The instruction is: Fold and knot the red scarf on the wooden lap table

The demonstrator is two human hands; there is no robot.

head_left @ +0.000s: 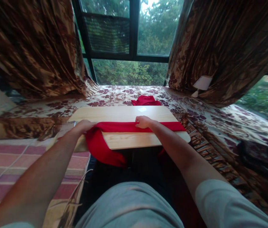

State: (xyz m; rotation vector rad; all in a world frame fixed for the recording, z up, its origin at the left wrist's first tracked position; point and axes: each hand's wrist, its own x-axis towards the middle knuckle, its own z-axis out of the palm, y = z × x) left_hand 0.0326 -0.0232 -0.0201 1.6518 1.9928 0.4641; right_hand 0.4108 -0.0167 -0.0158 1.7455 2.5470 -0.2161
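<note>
A long strip of red cloth [121, 127] lies flat across a light wooden board [124, 139], running to its right edge. My left hand [86, 126] closes on the strip near the board's left end. From there the cloth bends over and a loose length hangs below the front edge. My right hand [144, 122] rests on the middle of the strip, fingers curled and bent onto the cloth. The fingertips of my left hand are partly hidden.
A crumpled red cloth [146, 100] lies behind the board on the floral-covered window seat [114, 95]. A small white lamp [202, 83] stands at right. A striped bedspread [3, 164] with a pale cord is at left, a dark bag [262, 158] at far right.
</note>
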